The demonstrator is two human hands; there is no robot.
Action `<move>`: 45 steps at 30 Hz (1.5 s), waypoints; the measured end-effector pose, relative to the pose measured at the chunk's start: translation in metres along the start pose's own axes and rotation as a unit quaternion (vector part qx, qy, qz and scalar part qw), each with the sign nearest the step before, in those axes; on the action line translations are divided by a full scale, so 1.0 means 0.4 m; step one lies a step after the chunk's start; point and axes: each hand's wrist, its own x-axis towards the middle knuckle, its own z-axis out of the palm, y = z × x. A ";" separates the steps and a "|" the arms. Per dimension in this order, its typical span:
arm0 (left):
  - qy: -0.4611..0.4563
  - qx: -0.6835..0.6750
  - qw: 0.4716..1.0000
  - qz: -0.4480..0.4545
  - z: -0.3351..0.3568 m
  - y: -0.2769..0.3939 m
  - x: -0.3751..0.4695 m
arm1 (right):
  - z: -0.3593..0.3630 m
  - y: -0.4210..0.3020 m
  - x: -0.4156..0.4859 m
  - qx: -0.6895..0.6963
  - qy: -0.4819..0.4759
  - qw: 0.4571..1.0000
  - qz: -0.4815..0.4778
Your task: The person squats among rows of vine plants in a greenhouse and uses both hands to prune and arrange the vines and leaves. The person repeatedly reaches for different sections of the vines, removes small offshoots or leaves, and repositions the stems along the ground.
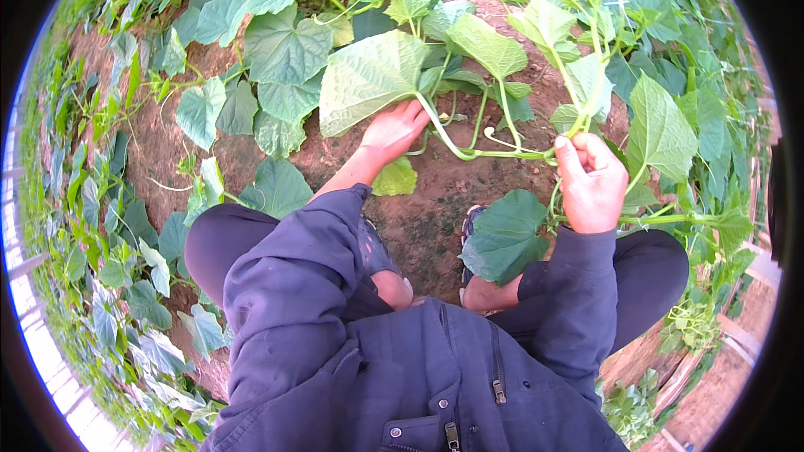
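Note:
My right hand [590, 182] pinches a green vine stem [593, 63], likely cucumber, between thumb and fingers. From that grip the vine rises with several leaves and a growing tip, and a side run of stem [496, 154] extends left above the soil. My left hand [396, 129] reaches in beneath a large pale leaf [370, 78], its fingers beside the leaf's stalk [443, 132]. The leaf and stalk partly cover those fingertips, so whether they hold anything is hidden. A broad dark green leaf [507, 235] hangs below the right hand, over one foot.
Bare brown soil [427, 226] lies between my shoes. More vines [289, 50] sprawl ahead and to the left, and dense foliage [710, 107] stands at the right. Pulled-looking greenery [634, 408] lies on the ground at lower right. My bent knees [653, 282] flank both arms.

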 end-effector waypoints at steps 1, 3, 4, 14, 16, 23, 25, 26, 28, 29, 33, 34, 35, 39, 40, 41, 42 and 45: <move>0.004 0.018 1.000 0.011 -0.002 -0.003 0.002 | 0.008 -0.003 -0.004 0.000 0.000 1.000 -0.014; 0.012 0.056 0.998 0.032 0.001 -0.012 0.008 | 0.008 -0.017 -0.013 -0.021 0.006 1.000 -0.017; -0.047 0.067 0.997 0.018 0.003 -0.012 0.012 | 0.008 -0.018 -0.014 -0.031 0.010 0.999 -0.025; -0.174 0.098 0.975 0.100 0.019 -0.010 0.058 | 0.006 -0.026 -0.025 -0.016 -0.006 0.999 -0.033; -0.181 0.061 0.974 0.124 0.011 -0.011 0.062 | 0.002 -0.020 -0.025 -0.019 -0.012 0.999 -0.043; -0.221 0.097 0.964 0.115 0.066 -0.011 0.053 | 0.004 -0.016 -0.030 -0.042 -0.039 0.997 -0.042; -0.219 0.105 0.966 0.088 0.071 0.004 0.053 | 0.004 -0.017 -0.032 -0.045 -0.036 0.997 -0.042; -0.218 0.109 0.967 0.074 0.074 0.011 0.054 | 0.004 -0.019 -0.033 -0.046 -0.034 0.998 -0.042; -0.208 0.114 0.971 0.031 0.087 0.010 0.040 | 0.009 -0.025 -0.035 -0.045 -0.032 0.998 -0.043; -0.203 0.117 0.972 0.010 0.094 0.009 0.034 | 0.012 -0.024 -0.035 -0.041 -0.031 0.998 -0.043; -0.193 0.074 0.971 -0.116 0.103 0.028 0.036 | 0.013 -0.028 -0.034 -0.038 -0.028 0.998 -0.039; -0.182 0.047 0.969 -0.162 0.102 0.035 0.035 | 0.013 -0.031 -0.033 -0.039 -0.028 0.998 -0.037; -0.171 0.020 0.963 -0.209 0.101 0.043 0.032 | 0.015 -0.028 -0.034 -0.030 -0.026 0.999 -0.036; -0.180 -0.020 0.941 -0.285 0.077 0.081 0.037 | 0.014 -0.021 -0.029 -0.020 -0.021 0.999 -0.036; -0.185 -0.021 0.938 -0.291 0.076 0.079 0.035 | 0.012 -0.025 -0.028 -0.023 -0.022 0.999 -0.039; -0.179 -0.010 0.942 -0.282 0.073 0.077 0.030 | 0.014 -0.026 -0.027 -0.023 -0.022 0.999 -0.040; -0.174 0.000 0.947 -0.270 0.075 0.075 0.026 | 0.015 -0.023 -0.027 -0.024 -0.021 0.999 -0.040; -0.186 0.032 0.954 -0.232 0.065 0.036 0.007 | 0.013 -0.014 -0.027 -0.030 -0.026 0.999 -0.033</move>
